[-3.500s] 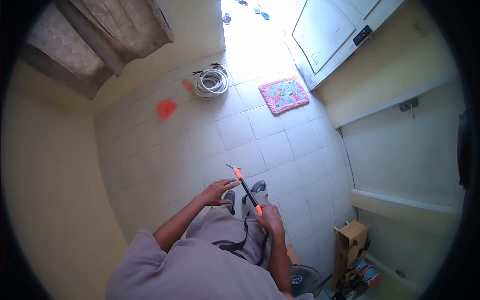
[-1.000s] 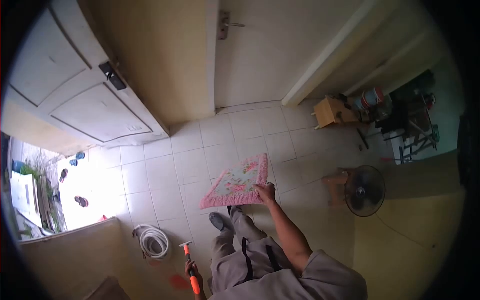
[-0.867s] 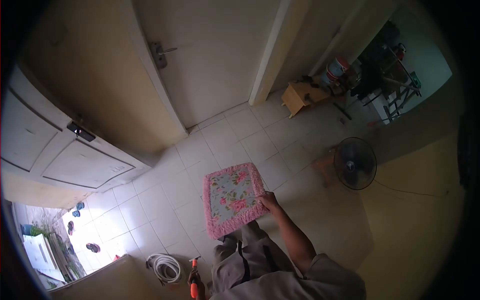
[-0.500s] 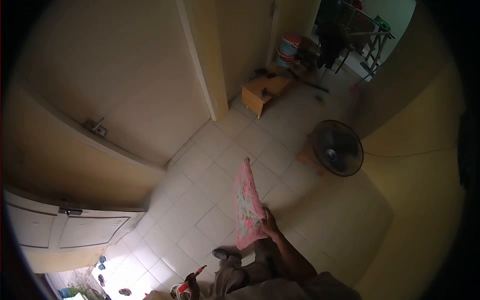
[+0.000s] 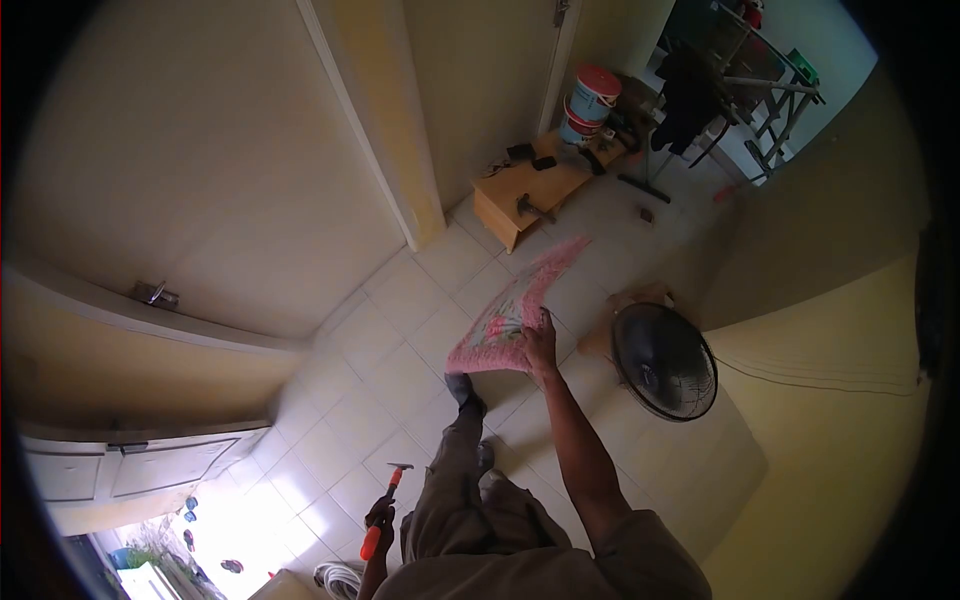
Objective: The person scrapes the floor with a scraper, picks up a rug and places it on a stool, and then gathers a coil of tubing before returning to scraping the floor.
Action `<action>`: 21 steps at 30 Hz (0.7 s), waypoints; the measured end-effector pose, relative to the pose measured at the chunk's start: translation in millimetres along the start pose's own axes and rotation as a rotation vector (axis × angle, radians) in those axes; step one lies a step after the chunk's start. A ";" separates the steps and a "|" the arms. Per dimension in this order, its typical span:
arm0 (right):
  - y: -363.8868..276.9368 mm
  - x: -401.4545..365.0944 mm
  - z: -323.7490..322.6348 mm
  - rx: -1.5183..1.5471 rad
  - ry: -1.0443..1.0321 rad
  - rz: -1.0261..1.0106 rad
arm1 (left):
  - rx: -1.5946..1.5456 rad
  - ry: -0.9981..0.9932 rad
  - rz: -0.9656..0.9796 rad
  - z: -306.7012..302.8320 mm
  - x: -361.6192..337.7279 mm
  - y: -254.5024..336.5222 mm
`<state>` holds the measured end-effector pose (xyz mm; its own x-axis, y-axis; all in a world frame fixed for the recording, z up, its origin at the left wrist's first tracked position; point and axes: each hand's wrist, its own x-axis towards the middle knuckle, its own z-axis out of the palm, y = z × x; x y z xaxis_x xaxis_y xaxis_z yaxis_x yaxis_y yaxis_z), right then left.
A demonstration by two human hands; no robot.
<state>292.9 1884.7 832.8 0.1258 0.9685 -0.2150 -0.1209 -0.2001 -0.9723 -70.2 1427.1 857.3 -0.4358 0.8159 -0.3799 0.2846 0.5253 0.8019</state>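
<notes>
My right hand [image 5: 541, 345] is closed on the edge of a pink floral mat [image 5: 505, 325] with a shaggy border. It is held out in front of me above the floor, its far end blurred by motion. Low at my left side, my left hand [image 5: 380, 514] is wrapped around the handle of a hammer [image 5: 397, 480] with a red-orange and black grip. The hammer's small dark head points forward, away from me.
Ahead stands a low wooden table [image 5: 492, 205] with another hammer [image 5: 535, 208] and stacked paint buckets [image 5: 590, 100]. A black fan [image 5: 664, 362] stands at the right, its cord running to the wall. Coiled cable [image 5: 338, 580] lies lower left; shoes sit by the bright doorway.
The mat has swung forward and to the right with my right hand. The hammer in my left hand has moved slightly and its head now shows. My legs have stepped forward.
</notes>
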 end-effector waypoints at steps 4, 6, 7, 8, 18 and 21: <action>-35.7 126.8 5.5 0.095 0.024 0.018 | -0.035 -0.047 -0.032 38.7 62.9 32.5; -59.1 197.2 13.3 0.109 0.069 -0.068 | -0.056 -0.073 -0.049 57.5 99.9 49.9; -70.4 220.8 12.4 0.114 0.092 -0.097 | -0.062 -0.080 -0.027 67.6 116.3 56.9; -86.3 252.1 12.8 0.098 0.081 -0.104 | -0.064 -0.086 0.014 76.7 136.1 65.2; -97.6 436.4 -1.0 0.095 0.148 -0.086 | 0.329 -0.138 0.143 115.9 272.1 219.0; -4.2 482.6 -20.5 0.019 0.232 -0.017 | 0.234 -0.211 0.105 139.5 289.2 234.9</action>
<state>374.3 2349.9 731.2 0.3511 0.9109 -0.2167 -0.1356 -0.1795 -0.9744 -10.2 1820.2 871.5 -0.2144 0.8876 -0.4077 0.5175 0.4572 0.7233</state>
